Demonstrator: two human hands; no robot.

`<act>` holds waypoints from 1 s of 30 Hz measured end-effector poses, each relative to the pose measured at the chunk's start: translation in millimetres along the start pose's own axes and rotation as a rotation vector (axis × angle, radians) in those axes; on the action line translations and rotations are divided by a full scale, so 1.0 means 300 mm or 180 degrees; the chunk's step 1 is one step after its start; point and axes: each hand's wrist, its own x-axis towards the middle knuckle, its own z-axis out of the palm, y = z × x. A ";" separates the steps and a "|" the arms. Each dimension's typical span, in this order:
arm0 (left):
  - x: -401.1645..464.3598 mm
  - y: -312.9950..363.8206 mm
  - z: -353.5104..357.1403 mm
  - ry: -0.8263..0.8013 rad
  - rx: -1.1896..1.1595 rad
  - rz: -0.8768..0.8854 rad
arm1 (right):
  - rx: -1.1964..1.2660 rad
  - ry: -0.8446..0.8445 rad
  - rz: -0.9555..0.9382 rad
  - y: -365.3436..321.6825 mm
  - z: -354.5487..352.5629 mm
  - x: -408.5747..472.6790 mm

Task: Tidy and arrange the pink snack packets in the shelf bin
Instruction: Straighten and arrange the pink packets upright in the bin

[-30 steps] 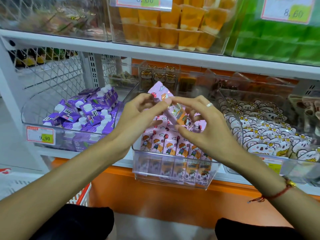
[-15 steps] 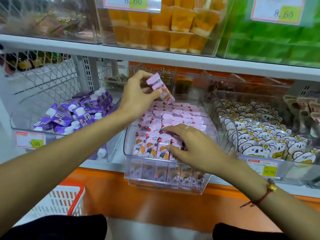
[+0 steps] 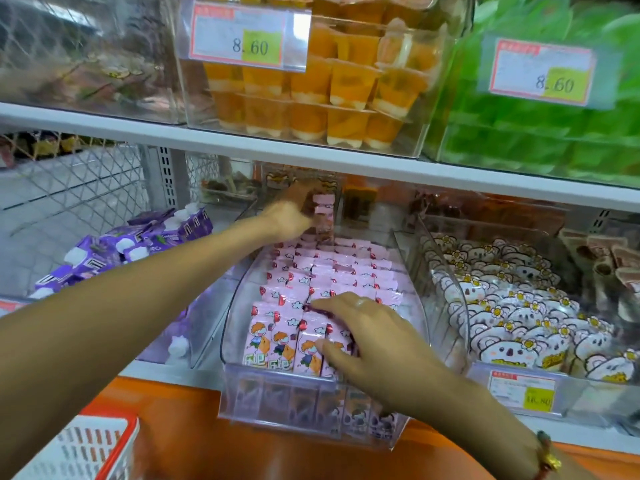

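Pink snack packets (image 3: 332, 271) stand in tidy rows inside a clear plastic bin (image 3: 239, 292) on the middle shelf, and the risk lies at the far end of that bin: the left hand (image 3: 291, 216) reaches deep there, gripping one pink packet (image 3: 323, 211) upright above the back row — blurred, so how firmly the fingers close on it I cannot tell exactly, only that it is held. If that packet is pushed down between packets already tight together, it could knock the back rows over or slide down behind them. The right hand (image 3: 370, 337) lies over the near right front row, fingers spread and fairly straight, pressing the packets rather than clasping any; lifting it too soon may let that front row tip forward against the bin's near wall. Left of the bin sits a bin of purple pouches (image 3: 138, 244), right of it a bin of white bear-print packets (image 3: 519, 317). Above, a white shelf edge (image 3: 104, 124) carries orange jelly cups (image 3: 325, 95) and a green-filled bin (image 3: 540, 140) with price tags. Below runs an orange ledge — a red-rimmed white basket (image 3: 79, 448) sits near left.
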 end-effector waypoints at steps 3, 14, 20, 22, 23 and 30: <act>0.011 -0.011 0.005 -0.0255 -0.0003 -0.0044 | -0.0004 -0.0031 -0.0025 0.001 0.000 0.001; 0.022 0.029 0.080 -0.0602 0.1410 -0.0235 | -0.0147 -0.0084 0.0004 -0.003 -0.009 0.002; 0.022 0.005 0.072 -0.0850 0.1450 -0.0021 | -0.0230 -0.0182 0.0001 -0.005 -0.020 0.000; 0.027 -0.005 0.071 -0.0835 0.1697 0.0205 | -0.0343 -0.0223 -0.0034 -0.008 -0.030 -0.005; 0.030 -0.011 0.077 -0.0873 0.1795 0.0246 | -0.0387 -0.0227 -0.0061 -0.010 -0.036 -0.009; 0.051 -0.022 0.109 -0.0666 0.1698 0.0078 | -0.0040 -0.0312 -0.0211 -0.017 -0.061 -0.055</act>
